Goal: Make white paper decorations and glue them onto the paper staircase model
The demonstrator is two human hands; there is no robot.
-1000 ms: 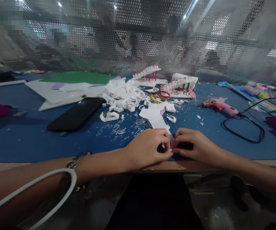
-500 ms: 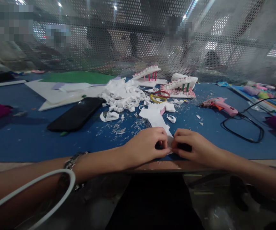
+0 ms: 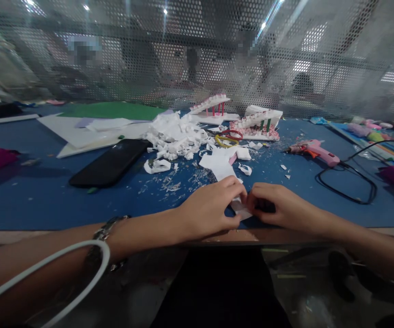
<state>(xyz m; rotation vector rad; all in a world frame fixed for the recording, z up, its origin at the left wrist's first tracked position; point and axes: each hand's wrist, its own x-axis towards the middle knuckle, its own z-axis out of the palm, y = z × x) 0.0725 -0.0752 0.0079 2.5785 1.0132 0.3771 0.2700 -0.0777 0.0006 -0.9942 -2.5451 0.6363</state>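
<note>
A strip of white paper (image 3: 221,167) lies near the table's front edge, its lower end (image 3: 241,210) between my hands. My left hand (image 3: 208,205) is over its left side; the fingertips touch the paper and the thumb is apart from them. On the other side, my right hand (image 3: 280,205) has thumb and fingers closed on the strip's right edge. Its pinched fingertips are partly hidden. Just beyond the strip are yellow-and-red-handled scissors (image 3: 227,139) and a heap of torn white paper (image 3: 176,134).
A black phone (image 3: 111,163) lies left of the scraps. Two small white stair models (image 3: 213,107) (image 3: 260,123) stand at the back. On the right is a pink glue gun (image 3: 319,151) with a black cord (image 3: 347,196). Green and white sheets (image 3: 111,110) lie back left, before a perforated metal screen (image 3: 197,77).
My left thumb has parted from its fingers, and the left fingers have shifted slightly up the strip. More of the paper's lower end shows. The right hand stays in nearly the same place.
</note>
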